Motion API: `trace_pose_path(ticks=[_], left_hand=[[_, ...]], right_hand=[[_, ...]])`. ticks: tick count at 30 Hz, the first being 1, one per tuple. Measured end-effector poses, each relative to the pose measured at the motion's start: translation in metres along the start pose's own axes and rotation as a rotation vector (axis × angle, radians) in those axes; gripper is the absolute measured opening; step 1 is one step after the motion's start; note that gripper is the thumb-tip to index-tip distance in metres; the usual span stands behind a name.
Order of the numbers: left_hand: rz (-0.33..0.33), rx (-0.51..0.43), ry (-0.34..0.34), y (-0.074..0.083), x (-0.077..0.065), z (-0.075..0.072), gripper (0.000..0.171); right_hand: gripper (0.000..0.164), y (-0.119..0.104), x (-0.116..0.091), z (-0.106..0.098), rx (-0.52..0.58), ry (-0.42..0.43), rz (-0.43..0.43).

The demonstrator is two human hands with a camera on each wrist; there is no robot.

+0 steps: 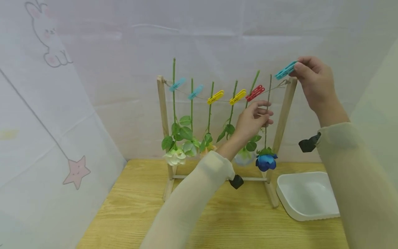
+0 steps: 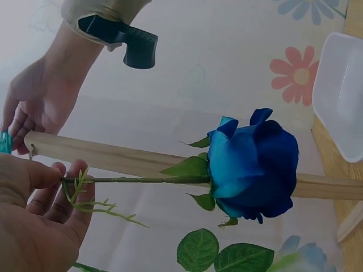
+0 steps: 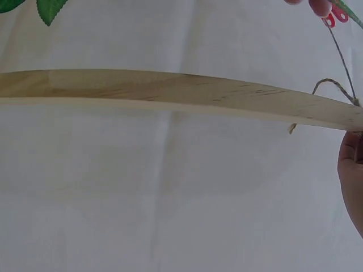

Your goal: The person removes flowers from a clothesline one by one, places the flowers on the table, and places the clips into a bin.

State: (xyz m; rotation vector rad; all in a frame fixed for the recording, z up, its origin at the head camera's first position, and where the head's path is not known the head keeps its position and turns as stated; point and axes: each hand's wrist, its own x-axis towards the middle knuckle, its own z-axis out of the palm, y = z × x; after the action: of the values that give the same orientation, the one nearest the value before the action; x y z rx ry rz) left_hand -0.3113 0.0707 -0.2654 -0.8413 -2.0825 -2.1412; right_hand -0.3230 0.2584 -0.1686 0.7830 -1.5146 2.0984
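My left hand (image 1: 253,119) pinches the thin stem of a blue rose (image 1: 266,162), which hangs head down near the right post of a wooden rack. In the left wrist view the rose (image 2: 255,164) is large, its stem between thumb and fingers. Up at the top of the right post, my right hand (image 1: 317,81) holds a blue clothespin (image 1: 285,70) between thumb and fingers, above the twine (image 1: 275,87). Left of the rose, a red clothespin (image 1: 255,93) clips another stem on the twine. Only a small part of the right hand (image 3: 350,170) shows in the right wrist view.
Farther left, two yellow clothespins (image 1: 216,97) and two light blue clothespins (image 1: 178,84) hold upside-down flowers, including a white one (image 1: 174,156). The rack's right post (image 1: 284,116) stands on a wooden table (image 1: 130,207). A white basin (image 1: 306,216) sits to its right.
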Motion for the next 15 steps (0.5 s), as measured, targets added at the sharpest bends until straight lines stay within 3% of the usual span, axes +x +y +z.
trace_pose_path(ticks=[6,15], left_hand=[[0.013,0.019,-0.050,0.005,-0.008,-0.005,0.034],[0.028,-0.014,-0.129,0.007,-0.027,-0.020,0.038]], right_hand=[[0.006,-0.005,-0.005,-0.007,0.134,-0.004,-0.035],[0.008,-0.007,-0.026,-0.023,0.192,-0.041,-0.040]])
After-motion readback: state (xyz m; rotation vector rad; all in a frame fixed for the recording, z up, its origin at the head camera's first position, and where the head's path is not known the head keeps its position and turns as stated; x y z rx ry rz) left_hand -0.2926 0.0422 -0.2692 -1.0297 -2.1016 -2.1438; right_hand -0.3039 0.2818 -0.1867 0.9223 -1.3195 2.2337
